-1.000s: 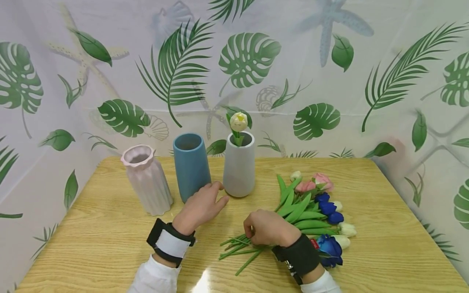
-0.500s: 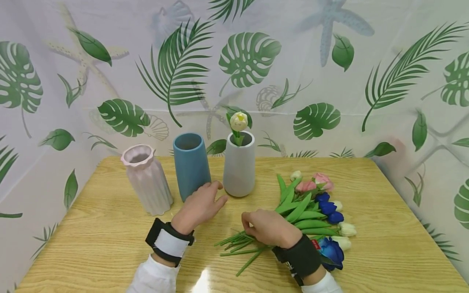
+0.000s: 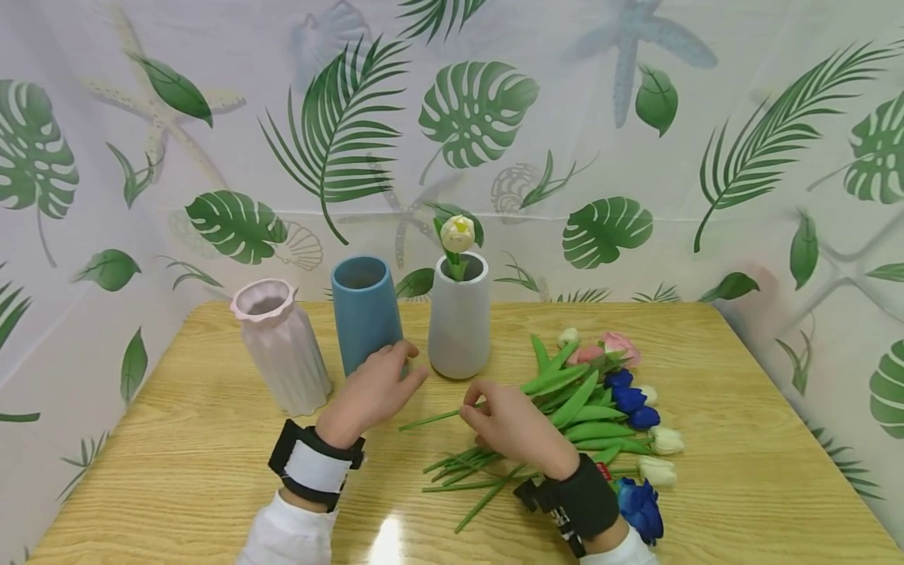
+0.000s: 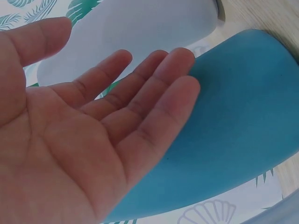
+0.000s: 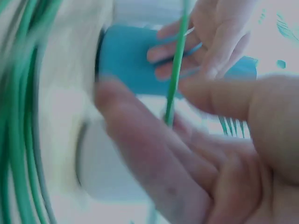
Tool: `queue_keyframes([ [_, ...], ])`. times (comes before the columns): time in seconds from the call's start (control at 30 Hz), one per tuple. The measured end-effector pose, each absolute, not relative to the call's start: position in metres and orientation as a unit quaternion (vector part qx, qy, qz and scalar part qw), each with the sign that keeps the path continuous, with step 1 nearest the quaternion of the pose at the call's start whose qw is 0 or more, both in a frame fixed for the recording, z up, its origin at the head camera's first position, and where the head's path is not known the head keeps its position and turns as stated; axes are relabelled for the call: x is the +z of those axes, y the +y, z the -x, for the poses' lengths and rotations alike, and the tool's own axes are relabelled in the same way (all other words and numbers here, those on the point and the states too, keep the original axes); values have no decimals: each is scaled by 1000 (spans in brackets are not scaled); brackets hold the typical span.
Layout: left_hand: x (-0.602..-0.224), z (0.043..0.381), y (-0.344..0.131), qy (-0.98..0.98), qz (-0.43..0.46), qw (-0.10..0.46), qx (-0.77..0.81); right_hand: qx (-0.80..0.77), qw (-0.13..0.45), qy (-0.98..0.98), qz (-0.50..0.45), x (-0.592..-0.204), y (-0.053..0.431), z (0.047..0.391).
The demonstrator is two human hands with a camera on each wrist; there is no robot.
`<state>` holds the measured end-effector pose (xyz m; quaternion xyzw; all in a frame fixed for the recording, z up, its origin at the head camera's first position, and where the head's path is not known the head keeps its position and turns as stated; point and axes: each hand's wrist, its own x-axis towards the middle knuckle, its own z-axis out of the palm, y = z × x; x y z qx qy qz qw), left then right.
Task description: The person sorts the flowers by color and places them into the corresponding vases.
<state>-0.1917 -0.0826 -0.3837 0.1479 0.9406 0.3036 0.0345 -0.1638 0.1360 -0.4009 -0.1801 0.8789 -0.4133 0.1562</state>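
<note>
My right hand point(image 3: 519, 428) pinches a single green flower stem point(image 3: 431, 420) between thumb and fingers, above the other stems. The stem's cut end points left, toward my left hand; I cannot tell which bloom it bears. In the right wrist view the stem point(image 5: 177, 60) stands between thumb and fingers. My left hand point(image 3: 370, 388) has its fingers loosely extended in front of the blue vase point(image 3: 366, 318), overlapping its lower part. In the left wrist view its palm is bare and the fingertips lie over the blue vase point(image 4: 233, 112). A white vase point(image 3: 459, 329) holds one white tulip point(image 3: 457, 234).
A pink fluted vase point(image 3: 286, 357) stands left of the blue one. On the table point(image 3: 734, 439), at right, lies a bunch of flowers: blue tulips point(image 3: 628, 399), white tulips point(image 3: 666, 441), pink blooms point(image 3: 620, 349) and a blue rose point(image 3: 639, 510). A leaf-print cloth point(image 3: 607, 141) hangs behind.
My right hand has risen from the bunch, drawing one stem up and away from the others. My left hand has shifted slightly left and away from me. The blue rose has slid toward me.
</note>
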Motion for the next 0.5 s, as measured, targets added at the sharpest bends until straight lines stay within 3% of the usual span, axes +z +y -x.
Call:
queue_keyframes([
  [0.37,-376,191,-85,924,-157,25,348,-766,28,640,-45,-411,114,159],
  [0.5,-374,192,-87,913,-159,19,376,-848,28,518,-104,-413,101,153],
])
